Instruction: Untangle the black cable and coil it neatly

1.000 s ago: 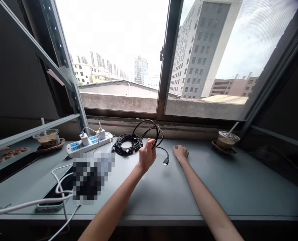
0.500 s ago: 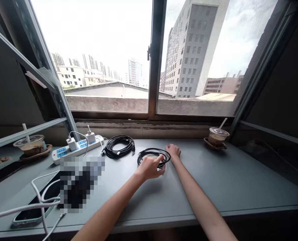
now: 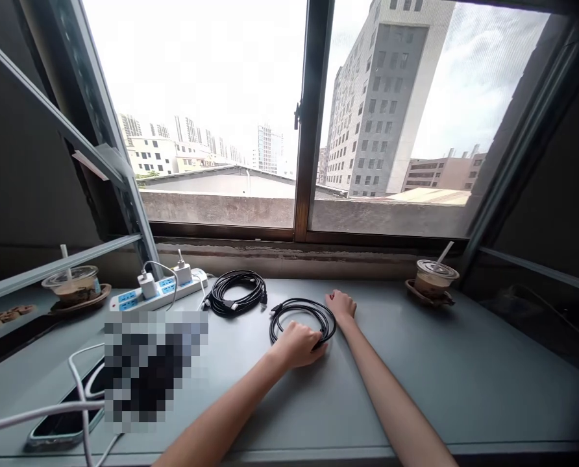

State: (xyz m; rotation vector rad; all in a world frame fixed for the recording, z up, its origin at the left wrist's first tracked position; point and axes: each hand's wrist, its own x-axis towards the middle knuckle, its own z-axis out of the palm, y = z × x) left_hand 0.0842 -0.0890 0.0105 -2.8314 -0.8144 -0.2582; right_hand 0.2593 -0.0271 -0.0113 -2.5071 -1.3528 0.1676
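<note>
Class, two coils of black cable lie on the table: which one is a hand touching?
The coil farther from the power strip: the left hand is on its near side, while no hand touches the other coil.

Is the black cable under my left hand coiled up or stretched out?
Coiled: the black cable lies in round loops on the grey tabletop, the left hand at its near side.

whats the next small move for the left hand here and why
Probably ease the left hand off the smaller black cable coil: its loops appear to lie flat on the table, apart from the larger coil, with the left hand at its near edge. The right hand rests curled beside it.
</note>
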